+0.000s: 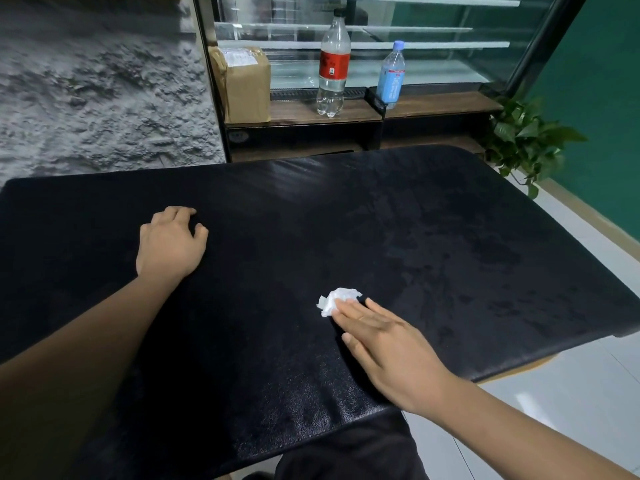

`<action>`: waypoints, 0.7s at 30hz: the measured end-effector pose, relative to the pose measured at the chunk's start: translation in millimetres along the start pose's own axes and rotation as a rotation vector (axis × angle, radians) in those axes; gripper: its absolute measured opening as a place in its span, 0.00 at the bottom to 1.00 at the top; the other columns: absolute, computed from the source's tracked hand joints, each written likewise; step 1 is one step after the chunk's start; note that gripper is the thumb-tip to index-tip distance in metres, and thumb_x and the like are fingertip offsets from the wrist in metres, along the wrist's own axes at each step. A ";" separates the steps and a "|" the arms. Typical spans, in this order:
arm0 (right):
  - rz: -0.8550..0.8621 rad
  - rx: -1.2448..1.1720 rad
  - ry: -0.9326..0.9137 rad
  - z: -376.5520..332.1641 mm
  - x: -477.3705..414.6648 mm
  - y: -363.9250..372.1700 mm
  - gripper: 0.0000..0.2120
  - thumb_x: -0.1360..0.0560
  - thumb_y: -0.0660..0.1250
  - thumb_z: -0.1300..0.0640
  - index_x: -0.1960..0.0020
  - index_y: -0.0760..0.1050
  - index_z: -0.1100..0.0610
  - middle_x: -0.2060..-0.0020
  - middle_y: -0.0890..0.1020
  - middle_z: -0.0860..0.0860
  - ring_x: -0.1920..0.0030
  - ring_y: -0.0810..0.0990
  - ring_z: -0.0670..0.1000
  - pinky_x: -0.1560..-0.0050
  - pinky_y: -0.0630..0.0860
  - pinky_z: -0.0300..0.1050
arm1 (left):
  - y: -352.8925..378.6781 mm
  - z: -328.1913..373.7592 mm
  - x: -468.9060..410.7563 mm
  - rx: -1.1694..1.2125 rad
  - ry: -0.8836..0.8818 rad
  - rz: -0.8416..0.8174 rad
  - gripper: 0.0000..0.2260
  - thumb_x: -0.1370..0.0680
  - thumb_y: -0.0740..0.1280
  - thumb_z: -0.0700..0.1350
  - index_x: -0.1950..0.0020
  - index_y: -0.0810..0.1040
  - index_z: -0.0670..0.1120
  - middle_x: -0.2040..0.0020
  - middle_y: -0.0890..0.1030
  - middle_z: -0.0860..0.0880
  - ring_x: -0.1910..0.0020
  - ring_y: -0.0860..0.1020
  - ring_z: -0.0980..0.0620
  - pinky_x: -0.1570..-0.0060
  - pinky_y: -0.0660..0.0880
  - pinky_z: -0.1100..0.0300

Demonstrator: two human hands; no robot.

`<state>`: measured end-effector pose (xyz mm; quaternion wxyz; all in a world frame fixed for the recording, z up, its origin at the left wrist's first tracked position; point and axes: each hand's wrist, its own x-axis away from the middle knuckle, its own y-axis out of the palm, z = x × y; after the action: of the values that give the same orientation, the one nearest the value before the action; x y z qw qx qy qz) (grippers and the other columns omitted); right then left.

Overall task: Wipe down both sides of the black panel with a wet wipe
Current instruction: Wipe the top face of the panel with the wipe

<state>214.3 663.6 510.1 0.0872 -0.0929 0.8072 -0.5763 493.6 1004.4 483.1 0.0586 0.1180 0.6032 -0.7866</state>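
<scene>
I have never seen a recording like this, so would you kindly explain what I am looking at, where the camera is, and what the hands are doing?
There is no machine here: these are a person's two bare hands. The single picture comes from a camera worn on the person's head, looking forward and down. The large dark surface is the black panel, lying flat in front of them. The left hand rests on it with loosely curled fingers and holds nothing. The right hand lies flat, and its straight fingers press a crumpled white wet wipe against the panel; nothing is gripped. Patches on the panel's right part look damp. Behind it, a wooden ledge carries a brown parcel, a red-labelled bottle and a blue-labelled bottle. A green plant stands at the right.
</scene>
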 end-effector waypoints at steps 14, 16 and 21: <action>0.053 -0.020 0.148 45.3 11.2 -23.7 0.21 0.11 0.52 0.47 0.20 0.68 0.44 0.21 0.65 0.38 0.22 0.54 0.29 0.18 0.52 0.42 | -6.0 4.3 4.7 -0.001 0.007 0.020 0.20 0.16 0.59 0.53 0.29 0.76 0.45 0.30 0.77 0.45 0.32 0.73 0.40 0.32 0.69 0.41; 0.060 -0.025 0.181 52.9 15.2 -28.4 0.21 0.12 0.52 0.47 0.20 0.68 0.44 0.21 0.65 0.38 0.22 0.55 0.30 0.18 0.52 0.41 | -5.4 4.1 5.0 -0.002 0.014 0.037 0.19 0.16 0.60 0.52 0.30 0.77 0.45 0.32 0.78 0.44 0.33 0.74 0.40 0.34 0.70 0.41; 0.065 -0.016 0.230 64.0 23.1 -34.6 0.22 0.12 0.52 0.47 0.19 0.67 0.44 0.20 0.64 0.38 0.21 0.57 0.33 0.18 0.53 0.43 | -5.2 3.7 5.6 -0.002 0.068 0.062 0.15 0.17 0.61 0.48 0.34 0.80 0.46 0.36 0.79 0.45 0.37 0.75 0.40 0.36 0.71 0.41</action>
<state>209.5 588.3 521.6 0.0120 -0.0005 0.8192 -0.5734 486.5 1002.5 487.4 0.0625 0.1631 0.6016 -0.7794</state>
